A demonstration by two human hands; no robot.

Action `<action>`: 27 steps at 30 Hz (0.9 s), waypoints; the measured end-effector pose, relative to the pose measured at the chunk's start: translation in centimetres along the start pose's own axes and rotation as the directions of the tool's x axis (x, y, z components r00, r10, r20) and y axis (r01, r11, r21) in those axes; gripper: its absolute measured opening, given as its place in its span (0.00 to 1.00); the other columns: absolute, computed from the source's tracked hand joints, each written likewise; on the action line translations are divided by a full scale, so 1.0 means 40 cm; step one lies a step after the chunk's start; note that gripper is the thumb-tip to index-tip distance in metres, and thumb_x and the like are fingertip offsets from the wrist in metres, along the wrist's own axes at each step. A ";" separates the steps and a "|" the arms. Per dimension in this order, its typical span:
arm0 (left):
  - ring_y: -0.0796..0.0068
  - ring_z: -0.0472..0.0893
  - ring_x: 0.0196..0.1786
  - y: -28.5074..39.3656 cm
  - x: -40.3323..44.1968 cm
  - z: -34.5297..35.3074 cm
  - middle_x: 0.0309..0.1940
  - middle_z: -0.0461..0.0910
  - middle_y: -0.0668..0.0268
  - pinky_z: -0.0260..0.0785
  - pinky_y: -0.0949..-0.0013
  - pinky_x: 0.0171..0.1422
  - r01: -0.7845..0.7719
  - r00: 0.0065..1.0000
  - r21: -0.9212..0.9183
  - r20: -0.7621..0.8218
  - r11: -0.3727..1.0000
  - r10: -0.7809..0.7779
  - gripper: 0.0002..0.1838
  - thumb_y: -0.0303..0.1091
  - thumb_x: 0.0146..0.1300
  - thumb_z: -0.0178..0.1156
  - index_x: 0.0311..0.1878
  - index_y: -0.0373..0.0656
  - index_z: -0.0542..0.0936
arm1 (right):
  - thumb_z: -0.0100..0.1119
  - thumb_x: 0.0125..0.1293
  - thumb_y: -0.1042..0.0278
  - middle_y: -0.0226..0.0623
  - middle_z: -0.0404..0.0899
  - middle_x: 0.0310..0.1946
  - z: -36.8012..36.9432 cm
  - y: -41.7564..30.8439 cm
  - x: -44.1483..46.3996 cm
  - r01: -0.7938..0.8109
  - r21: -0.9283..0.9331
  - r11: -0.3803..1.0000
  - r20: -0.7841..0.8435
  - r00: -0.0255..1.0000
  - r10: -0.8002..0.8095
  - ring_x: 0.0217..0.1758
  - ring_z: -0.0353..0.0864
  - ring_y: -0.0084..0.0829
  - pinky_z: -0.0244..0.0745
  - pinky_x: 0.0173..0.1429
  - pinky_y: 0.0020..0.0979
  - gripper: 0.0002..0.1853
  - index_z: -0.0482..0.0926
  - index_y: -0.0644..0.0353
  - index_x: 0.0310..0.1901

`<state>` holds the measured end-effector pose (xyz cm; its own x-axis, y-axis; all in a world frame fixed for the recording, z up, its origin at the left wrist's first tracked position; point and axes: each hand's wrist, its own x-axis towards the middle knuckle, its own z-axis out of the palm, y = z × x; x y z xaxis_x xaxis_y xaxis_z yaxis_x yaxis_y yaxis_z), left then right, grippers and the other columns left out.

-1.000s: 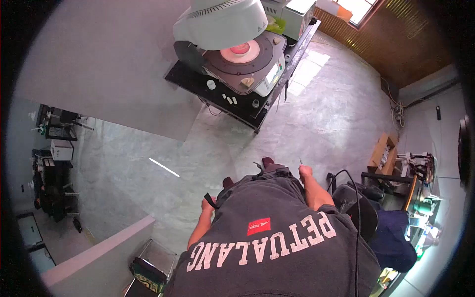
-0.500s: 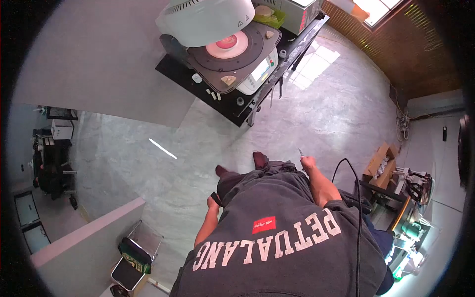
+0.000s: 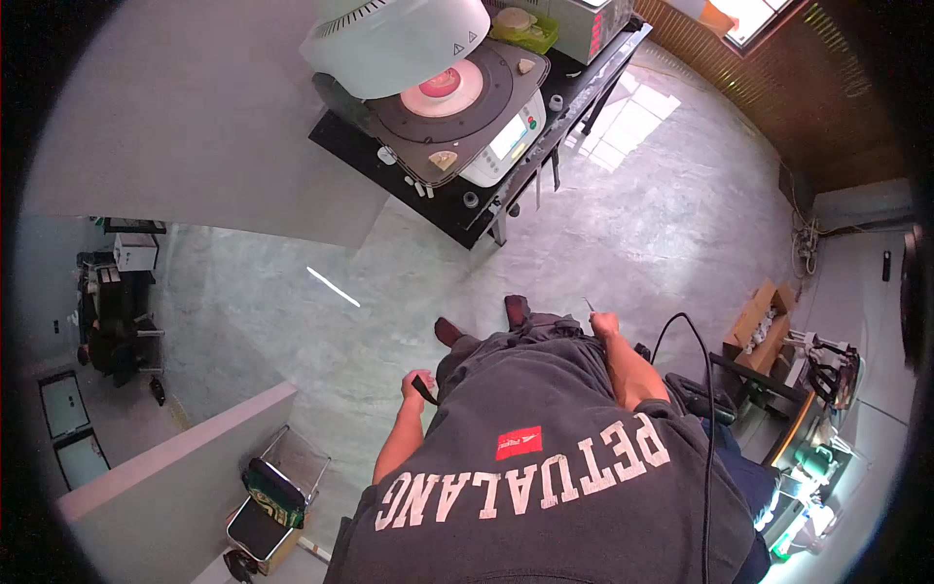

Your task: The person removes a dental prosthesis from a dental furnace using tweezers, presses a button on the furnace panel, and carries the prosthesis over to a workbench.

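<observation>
My right hand hangs beside my right hip, closed around a thin metal tool that looks like tweezers and points away from me. My left hand hangs low at my left side with its fingers loosely apart, and I see nothing held in it. A black strap crosses that hand near the wrist. Ahead stands a white furnace with its raised top over a dark round platform. On the platform a pinkish-red glowing disc sits within a pale ring.
The furnace stands on a black table with small white pieces and caps near its edge. A low partition and a chair are at left. At right are a cardboard box, a lit workbench and a black cable.
My left hand has swung slightly outward, away from my hip. My right hand stays by my side with the metal tool. The view has shifted a little.
</observation>
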<state>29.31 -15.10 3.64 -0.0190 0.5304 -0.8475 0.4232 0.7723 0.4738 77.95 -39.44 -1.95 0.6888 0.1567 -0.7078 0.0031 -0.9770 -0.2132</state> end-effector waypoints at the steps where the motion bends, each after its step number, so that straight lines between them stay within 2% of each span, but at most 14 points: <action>1: 0.69 0.82 0.28 0.014 -0.007 0.000 0.28 0.83 0.60 0.74 0.66 0.30 -0.005 1.000 -0.021 0.002 1.000 0.005 0.09 0.31 0.63 0.57 0.42 0.40 0.82 | 0.54 0.64 0.57 0.51 0.84 0.41 -0.003 -0.004 0.001 -0.044 0.037 0.998 0.003 0.999 0.044 0.44 0.85 0.49 0.79 0.50 0.44 0.15 0.87 0.56 0.41; 3: 0.74 0.81 0.27 0.042 -0.020 0.005 0.28 0.82 0.63 0.72 0.71 0.27 -0.015 1.000 -0.064 0.008 0.998 0.015 0.09 0.27 0.64 0.55 0.45 0.40 0.81 | 0.55 0.63 0.57 0.60 0.83 0.38 0.034 0.045 0.055 0.136 0.041 0.990 0.035 0.990 -0.138 0.45 0.85 0.54 0.78 0.49 0.46 0.20 0.84 0.70 0.38; 5: 0.70 0.80 0.31 0.045 -0.026 0.010 0.32 0.81 0.62 0.73 0.65 0.34 -0.020 0.998 -0.055 0.050 0.998 0.022 0.08 0.29 0.65 0.55 0.46 0.42 0.79 | 0.54 0.62 0.58 0.65 0.82 0.36 0.045 0.062 0.091 0.217 0.031 0.976 0.058 0.974 -0.218 0.44 0.85 0.57 0.77 0.47 0.47 0.22 0.82 0.77 0.36; 6: 0.68 0.79 0.32 0.045 -0.034 0.015 0.34 0.81 0.62 0.73 0.63 0.38 -0.020 0.997 -0.052 0.073 0.998 0.024 0.08 0.31 0.66 0.54 0.46 0.43 0.78 | 0.52 0.62 0.59 0.65 0.82 0.35 0.034 0.055 0.090 0.207 0.016 0.978 0.065 0.976 -0.208 0.43 0.85 0.57 0.77 0.46 0.48 0.22 0.82 0.77 0.36; 10: 0.75 0.80 0.27 0.008 -0.048 0.066 0.28 0.81 0.65 0.72 0.70 0.27 -0.008 0.998 -0.003 -0.065 1.000 0.007 0.08 0.28 0.64 0.54 0.42 0.40 0.81 | 0.50 0.61 0.62 0.65 0.82 0.35 -0.013 0.031 0.102 0.206 -0.074 0.976 0.003 0.978 -0.206 0.42 0.85 0.57 0.77 0.46 0.49 0.21 0.82 0.76 0.35; 13: 0.75 0.79 0.26 -0.015 -0.103 0.085 0.28 0.81 0.66 0.72 0.69 0.27 -0.016 0.995 -0.083 -0.103 0.996 0.007 0.07 0.27 0.61 0.56 0.39 0.38 0.82 | 0.56 0.63 0.65 0.55 0.85 0.33 -0.066 -0.029 0.103 -0.028 0.172 0.985 -0.088 0.995 0.044 0.33 0.87 0.45 0.80 0.37 0.45 0.15 0.84 0.71 0.38; 14: 0.73 0.80 0.26 -0.037 -0.092 0.070 0.28 0.82 0.67 0.71 0.67 0.27 -0.099 0.992 0.150 -0.067 0.984 0.110 0.05 0.30 0.58 0.61 0.36 0.41 0.83 | 0.57 0.64 0.63 0.52 0.83 0.27 -0.109 -0.069 0.065 0.022 0.153 0.988 -0.103 0.995 -0.007 0.29 0.85 0.42 0.78 0.32 0.43 0.16 0.84 0.72 0.38; 17: 0.72 0.80 0.27 -0.032 -0.147 0.063 0.27 0.81 0.67 0.69 0.65 0.28 -0.057 0.997 0.459 -0.019 0.887 0.074 0.06 0.37 0.57 0.63 0.33 0.46 0.85 | 0.58 0.65 0.62 0.46 0.81 0.24 -0.088 -0.086 0.148 0.207 0.350 0.914 -0.307 0.947 -0.097 0.24 0.81 0.37 0.76 0.30 0.42 0.16 0.84 0.70 0.39; 18: 0.68 0.82 0.28 -0.049 -0.146 0.047 0.27 0.82 0.64 0.69 0.62 0.30 -0.063 0.998 0.376 0.027 0.924 0.057 0.11 0.44 0.58 0.62 0.33 0.47 0.85 | 0.58 0.65 0.61 0.44 0.81 0.23 -0.105 -0.123 0.145 0.195 0.392 0.899 -0.324 0.944 -0.063 0.24 0.80 0.36 0.75 0.30 0.41 0.16 0.84 0.70 0.39; 20: 0.66 0.83 0.30 -0.075 -0.119 0.021 0.27 0.83 0.62 0.70 0.60 0.30 -0.144 0.989 0.465 0.034 0.873 0.145 0.15 0.46 0.58 0.61 0.33 0.44 0.85 | 0.59 0.65 0.61 0.41 0.80 0.22 -0.165 -0.223 0.096 0.165 0.479 0.862 -0.354 0.935 0.018 0.24 0.78 0.33 0.74 0.32 0.38 0.16 0.84 0.68 0.39; 22: 0.65 0.85 0.35 -0.202 0.030 -0.018 0.29 0.84 0.57 0.72 0.60 0.31 -0.211 0.975 0.526 0.052 0.824 0.216 0.19 0.50 0.58 0.60 0.33 0.41 0.85 | 0.59 0.65 0.61 0.48 0.82 0.26 -0.236 -0.323 0.011 0.214 0.486 0.847 -0.412 0.911 0.007 0.31 0.82 0.38 0.75 0.38 0.40 0.15 0.84 0.68 0.38; 25: 0.63 0.85 0.35 0.002 -0.027 0.000 0.30 0.84 0.56 0.74 0.59 0.33 -0.098 0.995 0.708 0.075 0.700 0.064 0.18 0.49 0.58 0.61 0.35 0.41 0.85 | 0.58 0.66 0.61 0.50 0.82 0.25 -0.346 -0.439 -0.048 0.293 0.447 0.845 -0.491 0.870 -0.042 0.31 0.82 0.38 0.74 0.40 0.40 0.15 0.84 0.68 0.36; 26: 0.63 0.84 0.33 0.079 -0.082 0.024 0.29 0.83 0.57 0.74 0.58 0.32 -0.041 0.998 0.519 -0.021 0.854 0.061 0.16 0.45 0.56 0.64 0.34 0.40 0.84 | 0.57 0.66 0.61 0.49 0.81 0.24 -0.377 -0.468 -0.056 0.316 0.426 0.848 -0.506 0.860 -0.067 0.29 0.81 0.37 0.73 0.39 0.40 0.15 0.83 0.68 0.35; 27: 0.67 0.82 0.31 0.002 0.069 -0.007 0.27 0.81 0.59 0.73 0.61 0.33 -0.102 0.991 0.451 -0.036 0.887 0.132 0.13 0.42 0.56 0.64 0.33 0.41 0.83 | 0.58 0.66 0.61 0.46 0.80 0.23 -0.412 -0.496 -0.057 0.361 0.421 0.832 -0.536 0.839 -0.093 0.28 0.79 0.33 0.72 0.38 0.39 0.15 0.83 0.68 0.36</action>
<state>29.03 -13.47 1.41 0.0046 0.6399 -0.7685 0.7858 0.4729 0.3985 88.26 -22.80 15.01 0.9662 0.1449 -0.2131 -0.0539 -0.6950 -0.7170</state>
